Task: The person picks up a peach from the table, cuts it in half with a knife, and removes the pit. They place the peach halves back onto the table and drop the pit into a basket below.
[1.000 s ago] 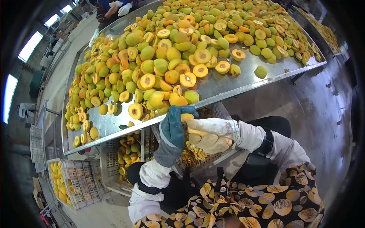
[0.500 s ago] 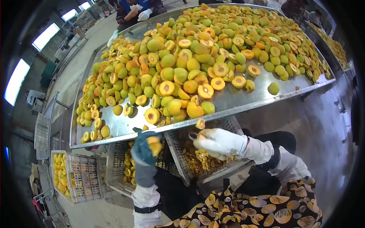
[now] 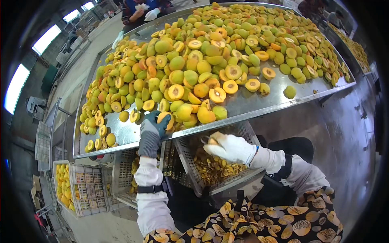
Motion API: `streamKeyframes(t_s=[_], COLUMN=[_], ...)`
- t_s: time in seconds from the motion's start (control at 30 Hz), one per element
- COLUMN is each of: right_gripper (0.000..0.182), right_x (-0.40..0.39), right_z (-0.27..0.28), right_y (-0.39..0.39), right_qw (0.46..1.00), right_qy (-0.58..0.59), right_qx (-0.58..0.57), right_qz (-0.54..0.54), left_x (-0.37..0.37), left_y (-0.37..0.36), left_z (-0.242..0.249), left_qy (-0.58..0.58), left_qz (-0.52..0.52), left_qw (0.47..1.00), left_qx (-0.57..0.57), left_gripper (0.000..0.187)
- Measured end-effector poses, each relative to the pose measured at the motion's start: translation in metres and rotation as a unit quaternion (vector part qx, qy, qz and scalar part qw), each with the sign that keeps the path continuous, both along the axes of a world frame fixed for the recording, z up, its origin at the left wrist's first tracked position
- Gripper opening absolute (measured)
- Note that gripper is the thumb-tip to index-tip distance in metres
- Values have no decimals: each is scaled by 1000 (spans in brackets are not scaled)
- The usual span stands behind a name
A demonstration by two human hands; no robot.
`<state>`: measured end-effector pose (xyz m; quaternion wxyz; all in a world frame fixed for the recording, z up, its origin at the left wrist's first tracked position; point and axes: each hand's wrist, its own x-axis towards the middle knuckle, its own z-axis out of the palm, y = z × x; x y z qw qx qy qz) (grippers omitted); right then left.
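My left hand (image 3: 153,126), in a dark teal and grey glove, reaches over the near edge of the metal table. Its fingers are closed around a peach half (image 3: 165,120) at the front of the pile. My right hand (image 3: 231,149), in a white glove, is closed above a crate of scraps. A small metal loop tool (image 3: 204,139) sticks out from its fingers, mostly hidden. Something orange-brown shows at the fingertips, too blurred to identify. Halved peaches (image 3: 194,77), many with stones inside, cover much of the table (image 3: 259,109).
Below the table edge, a crate (image 3: 194,180) holds peach scraps (image 3: 216,168). Another crate (image 3: 121,178) stands left of it, partly behind my left arm. Farther left, a crate (image 3: 90,194) contains yellow fruit. Across the table, a person (image 3: 142,12) works with gloved hands.
My left hand has moved up from over the crates to the fruit on the table. My right hand stays nearly in place; the fruit piece just above it is gone from there.
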<state>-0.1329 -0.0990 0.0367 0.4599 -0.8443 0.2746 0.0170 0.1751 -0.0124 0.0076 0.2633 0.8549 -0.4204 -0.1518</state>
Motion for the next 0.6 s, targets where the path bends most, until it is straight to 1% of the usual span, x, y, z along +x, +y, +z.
streamKeyframes(t_s=[0.03, 0.07, 0.1, 0.13, 0.2, 0.23, 0.27, 0.33, 0.37, 0.47, 0.5, 0.53, 0.6], right_gripper=[43, 35, 34, 37, 46, 45, 44, 43, 45, 48, 49, 48, 46], right_x=[3, 5, 6, 7, 9, 13, 11, 9, 8, 6, 7, 6, 3], right_z=[4, 12, 31, 32, 33, 30, 31, 34, 31, 30, 22, 18, 16], right_y=[-3, -4, -3, -3, -3, -3, -2, -3, -5, -8, -7, -4, 3], right_qw=[997, 989, 972, 965, 949, 935, 925, 904, 912, 950, 977, 981, 980], right_qy=[-37, -73, -87, -108, -149, -156, -159, -165, -156, -155, -162, -155, -138], right_qx=[57, 115, 204, 220, 245, 264, 288, 336, 326, 208, 35, -17, -118], right_qz=[-25, -50, -80, -96, -130, -179, -190, -205, -195, -175, -136, -116, -80], left_x=[-13, -33, -56, -79, -128, -146, -162, -179, -184, -184, -174, -173, -173], left_y=[1, 5, 5, 3, -2, -11, -19, -27, -28, -26, -27, -23, -17], left_z=[2, 2, 4, 5, 17, 14, 12, 15, 21, 1, -4, -9, -12], left_qy=[118, 136, 171, 206, 310, 283, 255, 177, 130, 58, 125, 225, 417], left_qz=[7, 13, 23, 33, 3, -24, -50, -66, -60, -38, -29, -22, 16], left_qw=[989, 975, 960, 941, 897, 882, 864, 851, 861, 889, 878, 852, 762], left_qx=[-89, -175, -221, -266, -315, -375, -432, -489, -488, -452, -461, -472, -496], left_gripper=[44, 44, 43, 41, 40, 39, 38, 36, 35, 39, 36, 37, 38])
